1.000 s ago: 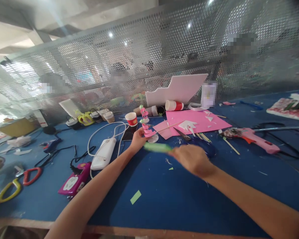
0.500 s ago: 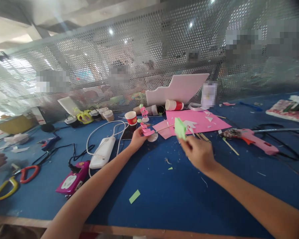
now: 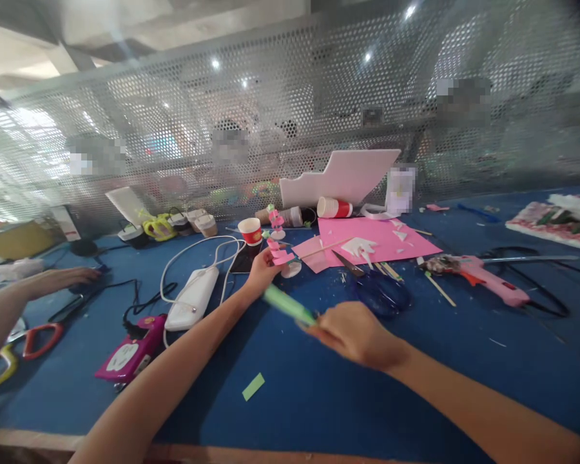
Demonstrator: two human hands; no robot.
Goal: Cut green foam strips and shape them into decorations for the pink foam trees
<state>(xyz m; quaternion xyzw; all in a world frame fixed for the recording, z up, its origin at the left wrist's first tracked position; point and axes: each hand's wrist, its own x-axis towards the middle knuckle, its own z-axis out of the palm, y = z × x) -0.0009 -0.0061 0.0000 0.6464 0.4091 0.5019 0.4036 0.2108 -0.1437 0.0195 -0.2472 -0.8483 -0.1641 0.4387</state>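
My left hand is closed around a small pink curled-paper figure with a green top, just above a white round disc. A second pink figure of the same sort stands behind it. My right hand pinches a piece of light green paper, blurred by motion, which stretches left toward my left wrist. Beyond my right hand lie blue-handled scissors, their blades over pink paper. A small green paper strip rests on the blue table nearer to me.
At right lies a pink glue gun with its cable. On the left are a white power strip, a magenta box and red-and-yellow-handled scissors. Another person's hand reaches in there. A paper cup stands behind my left hand.
My right hand has swung left and toward me with the green paper, uncovering the blue-handled scissors. My left hand stays at the pink figure. Another person's arm has reached in at left.
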